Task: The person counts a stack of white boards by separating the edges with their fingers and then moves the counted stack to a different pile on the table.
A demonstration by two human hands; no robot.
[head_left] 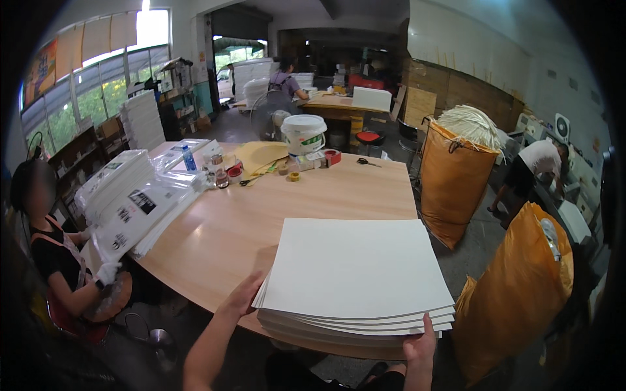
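Note:
A thick stack of white paper sheets (358,267) lies at the near edge of the wooden table (261,202), its layers slightly fanned along the front. My left hand (246,293) grips the stack's left side, its fingers partly hidden by the sheets. At the front right corner, my right hand (418,340) holds the edge with the thumb on top and the other fingers underneath.
Farther back on the table stand a white bucket (304,135), a blue bottle (189,158), tape rolls (332,156) and scissors (368,162). A gloved co-worker (59,241) handles plastic-wrapped packs (140,202) at left. Orange sacks (515,293) stand at right.

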